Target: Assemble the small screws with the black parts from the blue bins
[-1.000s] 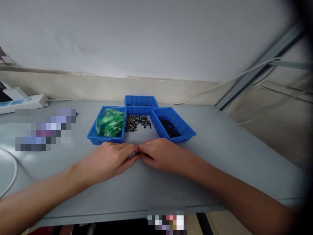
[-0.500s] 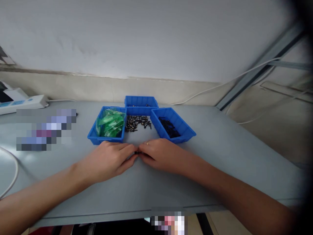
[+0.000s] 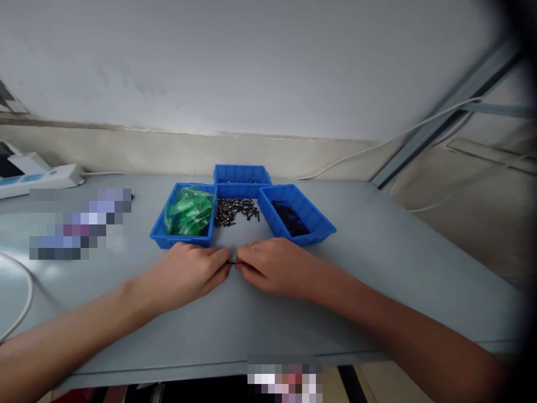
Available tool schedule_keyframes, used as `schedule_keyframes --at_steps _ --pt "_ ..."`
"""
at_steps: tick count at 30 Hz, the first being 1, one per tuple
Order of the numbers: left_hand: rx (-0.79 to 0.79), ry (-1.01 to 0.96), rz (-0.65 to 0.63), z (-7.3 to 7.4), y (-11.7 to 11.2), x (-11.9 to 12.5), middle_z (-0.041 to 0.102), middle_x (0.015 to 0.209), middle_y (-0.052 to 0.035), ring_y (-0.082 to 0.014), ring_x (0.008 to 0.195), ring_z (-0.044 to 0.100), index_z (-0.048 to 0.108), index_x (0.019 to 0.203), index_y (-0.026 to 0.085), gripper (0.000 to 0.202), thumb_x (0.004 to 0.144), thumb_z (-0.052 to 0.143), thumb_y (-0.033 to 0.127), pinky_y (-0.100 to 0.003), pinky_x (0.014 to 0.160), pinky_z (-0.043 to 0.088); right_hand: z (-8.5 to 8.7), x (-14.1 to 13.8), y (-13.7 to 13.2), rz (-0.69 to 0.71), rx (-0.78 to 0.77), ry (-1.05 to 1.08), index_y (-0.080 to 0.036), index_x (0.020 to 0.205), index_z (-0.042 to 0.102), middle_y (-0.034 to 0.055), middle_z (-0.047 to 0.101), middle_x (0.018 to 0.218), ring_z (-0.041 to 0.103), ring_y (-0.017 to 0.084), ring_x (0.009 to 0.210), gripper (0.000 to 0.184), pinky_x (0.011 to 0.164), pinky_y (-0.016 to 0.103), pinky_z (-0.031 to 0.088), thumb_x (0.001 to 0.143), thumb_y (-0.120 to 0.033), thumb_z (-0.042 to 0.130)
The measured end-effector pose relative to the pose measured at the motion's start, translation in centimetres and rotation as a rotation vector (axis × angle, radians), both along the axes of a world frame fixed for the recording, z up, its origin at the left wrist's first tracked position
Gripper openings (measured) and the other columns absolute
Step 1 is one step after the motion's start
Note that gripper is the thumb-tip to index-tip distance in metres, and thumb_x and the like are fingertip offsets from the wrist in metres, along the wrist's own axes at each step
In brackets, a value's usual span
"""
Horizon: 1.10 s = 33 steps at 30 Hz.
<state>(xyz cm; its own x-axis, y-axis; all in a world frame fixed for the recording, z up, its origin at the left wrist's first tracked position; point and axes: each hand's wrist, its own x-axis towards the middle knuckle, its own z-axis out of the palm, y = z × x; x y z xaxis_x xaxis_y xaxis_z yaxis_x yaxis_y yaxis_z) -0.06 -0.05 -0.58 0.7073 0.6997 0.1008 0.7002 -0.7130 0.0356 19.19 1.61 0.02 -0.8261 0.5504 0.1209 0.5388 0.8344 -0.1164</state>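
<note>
My left hand (image 3: pixel 188 273) and my right hand (image 3: pixel 272 264) rest on the grey table (image 3: pixel 377 263), fingertips meeting at the middle. Both pinch a tiny dark part (image 3: pixel 232 262) between them; it is too small to name. A ring shows on a finger of my right hand. Just beyond the hands lies a loose pile of small dark screws (image 3: pixel 236 211) on the table. A blue tray with green plastic bags (image 3: pixel 184 214) stands to the left of the pile, a blue tray with black small parts (image 3: pixel 296 215) to the right, and a third blue tray (image 3: pixel 241 175) behind.
A white device (image 3: pixel 37 178) with a cable lies at the far left by the wall. A white cord (image 3: pixel 17 302) loops at the left edge. A cable (image 3: pixel 377 146) runs along the wall to a metal frame (image 3: pixel 444 112) at the right.
My fingertips have drawn slightly apart, and the tiny dark part now shows between them. The arms and trays have not moved.
</note>
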Motion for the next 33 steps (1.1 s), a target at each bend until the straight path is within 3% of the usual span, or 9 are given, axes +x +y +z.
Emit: schedule_keyframes --at_steps 13,33 --pt "-0.076 -0.025 -0.033 0.15 -0.3 0.31 0.061 0.069 0.0 -0.0132 0.058 0.057 0.053 0.077 0.016 0.022 0.088 0.036 0.024 -0.024 0.05 0.036 -0.05 -0.2 -0.03 0.02 0.0 0.027 -0.016 0.075 0.053 0.001 0.058 0.067 0.051 0.012 0.061 0.016 0.054 0.025 0.029 0.083 -0.024 0.041" --pt "0.007 -0.02 0.012 0.2 -0.13 0.01 0.056 0.061 0.0019 -0.0137 0.054 0.055 0.048 0.075 0.017 0.019 0.086 0.038 0.028 -0.024 0.048 0.033 0.34 0.01 -0.01 0.003 -0.023 -0.062 -0.017 0.077 0.056 0.0006 0.06 0.068 0.052 0.012 0.059 0.014 0.053 0.025 0.032 0.083 -0.023 0.045"
